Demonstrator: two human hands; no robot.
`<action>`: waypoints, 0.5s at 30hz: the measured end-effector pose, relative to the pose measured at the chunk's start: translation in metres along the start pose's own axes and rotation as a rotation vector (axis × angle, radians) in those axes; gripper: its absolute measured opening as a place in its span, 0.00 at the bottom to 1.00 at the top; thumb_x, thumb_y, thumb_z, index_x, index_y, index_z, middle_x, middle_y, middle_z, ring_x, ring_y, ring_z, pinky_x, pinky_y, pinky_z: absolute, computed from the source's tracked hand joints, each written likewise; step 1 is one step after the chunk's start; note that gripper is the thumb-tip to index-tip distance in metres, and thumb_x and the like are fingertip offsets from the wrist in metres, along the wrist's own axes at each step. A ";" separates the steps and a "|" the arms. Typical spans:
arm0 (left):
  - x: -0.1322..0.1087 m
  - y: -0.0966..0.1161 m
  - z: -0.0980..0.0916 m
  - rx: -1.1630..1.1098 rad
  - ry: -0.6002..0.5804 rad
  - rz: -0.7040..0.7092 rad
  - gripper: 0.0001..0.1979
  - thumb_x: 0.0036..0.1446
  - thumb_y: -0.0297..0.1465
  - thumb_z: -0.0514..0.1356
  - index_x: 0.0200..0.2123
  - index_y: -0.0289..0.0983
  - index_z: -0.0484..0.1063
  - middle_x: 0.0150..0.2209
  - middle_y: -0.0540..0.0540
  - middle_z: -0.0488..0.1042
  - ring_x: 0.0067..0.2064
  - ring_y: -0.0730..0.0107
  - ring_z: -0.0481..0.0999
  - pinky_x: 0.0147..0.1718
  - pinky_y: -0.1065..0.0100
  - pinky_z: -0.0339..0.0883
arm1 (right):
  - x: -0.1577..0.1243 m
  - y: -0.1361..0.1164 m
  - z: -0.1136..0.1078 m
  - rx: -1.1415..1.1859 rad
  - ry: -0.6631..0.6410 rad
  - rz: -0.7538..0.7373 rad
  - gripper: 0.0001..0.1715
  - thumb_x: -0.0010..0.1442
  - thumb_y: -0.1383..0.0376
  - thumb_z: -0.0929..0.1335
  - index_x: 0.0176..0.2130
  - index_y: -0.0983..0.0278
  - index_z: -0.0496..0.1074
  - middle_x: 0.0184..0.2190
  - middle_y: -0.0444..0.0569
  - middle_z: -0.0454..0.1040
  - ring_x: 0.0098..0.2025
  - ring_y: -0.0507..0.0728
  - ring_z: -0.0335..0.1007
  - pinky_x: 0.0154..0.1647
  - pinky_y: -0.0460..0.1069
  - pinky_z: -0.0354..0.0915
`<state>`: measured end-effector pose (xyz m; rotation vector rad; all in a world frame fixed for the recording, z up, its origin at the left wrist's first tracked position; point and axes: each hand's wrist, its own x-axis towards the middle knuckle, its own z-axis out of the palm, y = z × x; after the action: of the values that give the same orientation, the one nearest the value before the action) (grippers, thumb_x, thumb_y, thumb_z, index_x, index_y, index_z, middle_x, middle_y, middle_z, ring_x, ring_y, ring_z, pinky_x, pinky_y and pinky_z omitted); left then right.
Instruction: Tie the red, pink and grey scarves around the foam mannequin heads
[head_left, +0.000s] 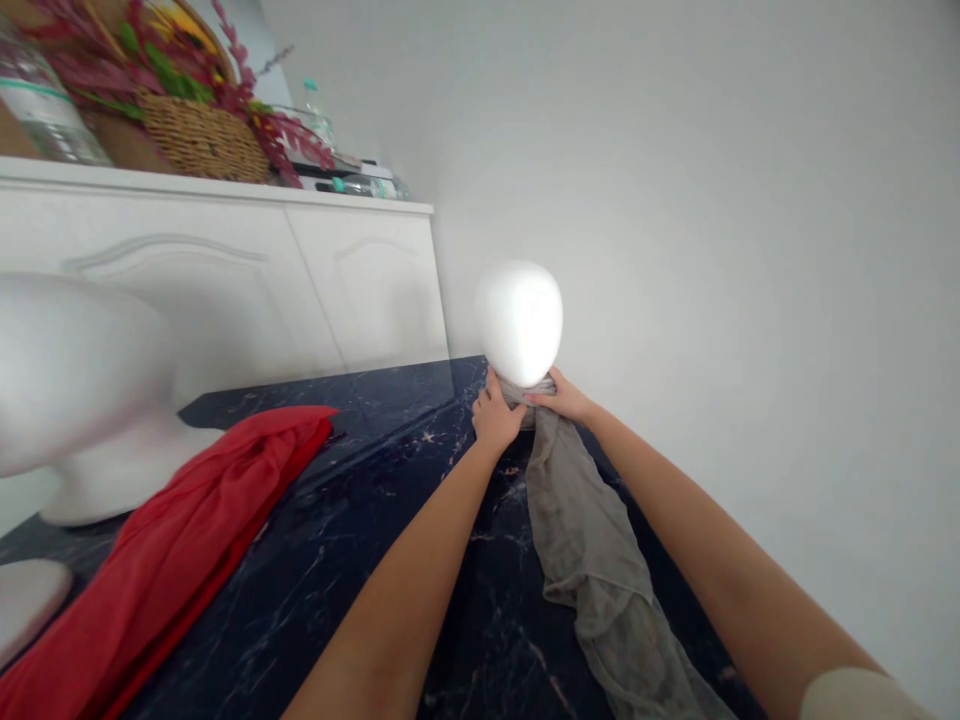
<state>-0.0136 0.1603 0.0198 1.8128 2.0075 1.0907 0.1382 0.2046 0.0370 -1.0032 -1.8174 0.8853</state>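
Over dark countertop (352, 570), left hand (495, 416) and right hand (564, 400) clutch grey scarf (589, 540).

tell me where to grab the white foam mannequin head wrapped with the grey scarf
Take the white foam mannequin head by its narrow neck, one hand from each side. The egg-shaped dome is wide and smooth; the neck, wrapped in a thin grey scarf, is where the left hand and right hand close.

bright even indoor light, soft shadows, blown-out white foam head (519, 322), wide-angle bending at edges
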 end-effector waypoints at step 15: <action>-0.006 0.005 0.001 0.129 0.046 -0.089 0.46 0.57 0.45 0.57 0.70 0.38 0.37 0.61 0.30 0.63 0.60 0.42 0.64 0.56 0.49 0.60 | -0.085 -0.021 -0.068 -1.171 -0.268 0.405 0.25 0.47 0.65 0.73 0.47 0.68 0.76 0.44 0.65 0.77 0.48 0.73 0.74 0.45 0.61 0.68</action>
<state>-0.0073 0.1550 0.0205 1.7538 2.2096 1.0072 0.2199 0.1322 0.0520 -2.0898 -2.4327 0.0610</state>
